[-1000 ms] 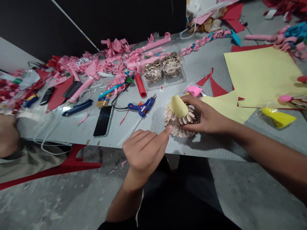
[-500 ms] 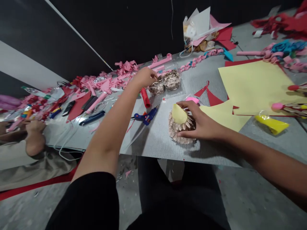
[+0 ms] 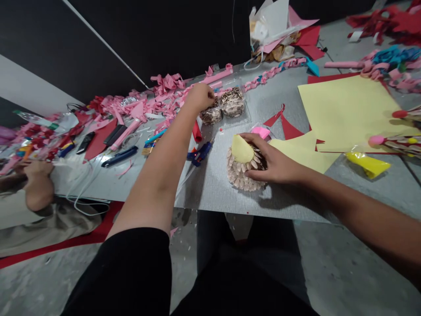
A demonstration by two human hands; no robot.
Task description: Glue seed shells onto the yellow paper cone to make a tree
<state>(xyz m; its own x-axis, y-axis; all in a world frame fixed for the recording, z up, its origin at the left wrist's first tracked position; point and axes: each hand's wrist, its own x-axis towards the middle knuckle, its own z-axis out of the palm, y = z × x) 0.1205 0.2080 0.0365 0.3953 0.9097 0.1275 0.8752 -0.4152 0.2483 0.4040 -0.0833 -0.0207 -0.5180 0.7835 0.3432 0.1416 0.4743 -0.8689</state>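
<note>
Reaching far over the worktop (image 3: 210, 193), the left hand (image 3: 200, 95) is placed at the clear box of seeds (image 3: 223, 105), its fingers bunched together over the left compartment, though it cannot be told if a seed is already pinched. The yellow paper cone (image 3: 244, 164), partly covered with rows of seeds, is kept near the front edge by the right hand (image 3: 272, 164), whose fingers are clamped around its right side. The step in hand is judged to be the fetching of one more seed; afterwards glue from the blue glue gun (image 3: 199, 154) and careful placing in the open row would be needed.
</note>
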